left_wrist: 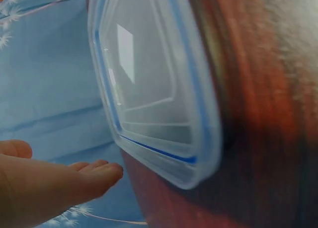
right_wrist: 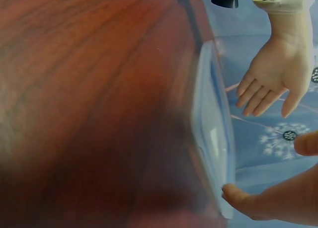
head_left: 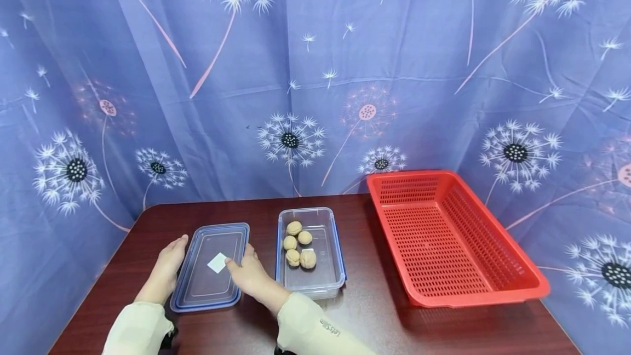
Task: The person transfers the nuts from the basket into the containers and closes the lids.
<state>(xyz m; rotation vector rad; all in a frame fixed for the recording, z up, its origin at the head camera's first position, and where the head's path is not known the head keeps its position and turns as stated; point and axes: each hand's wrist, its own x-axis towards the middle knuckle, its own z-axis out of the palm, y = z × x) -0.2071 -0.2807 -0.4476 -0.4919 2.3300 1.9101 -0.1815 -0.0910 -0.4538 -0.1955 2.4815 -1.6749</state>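
Backdrop: blue-violet cloth printed with white dandelion heads (head_left: 291, 139) hangs behind and at both sides of the table, creased in long folds.
Surface: dark reddish-brown wooden table (head_left: 355, 322) with a rounded far-left corner; its grain shows close up in both wrist views.
Lid: clear rectangular plastic lid with a blue rim (head_left: 211, 266) lies flat on the table, just left of the box, with a small white square label at its middle.
Box: clear rectangular plastic box with blue edging (head_left: 336, 259) stands open beside the lid, between it and the basket.
Contents: five tan walnuts in their shells (head_left: 298, 249) sit clustered in the far half of the box.
Basket: red perforated plastic basket (head_left: 498, 256) stands to the right of the box, apart from it, with nothing visible inside.
Left hand (head_left: 166, 268): released, fingers straight, along the lid's left edge; contact cannot be told.
Right hand (head_left: 252, 278): fingers relaxed, fingertips touching the lid's right edge, not curled round it.
Progress: judging by this, the lid is off and set down, the walnuts are untouched in the box, and the basket has received nothing.
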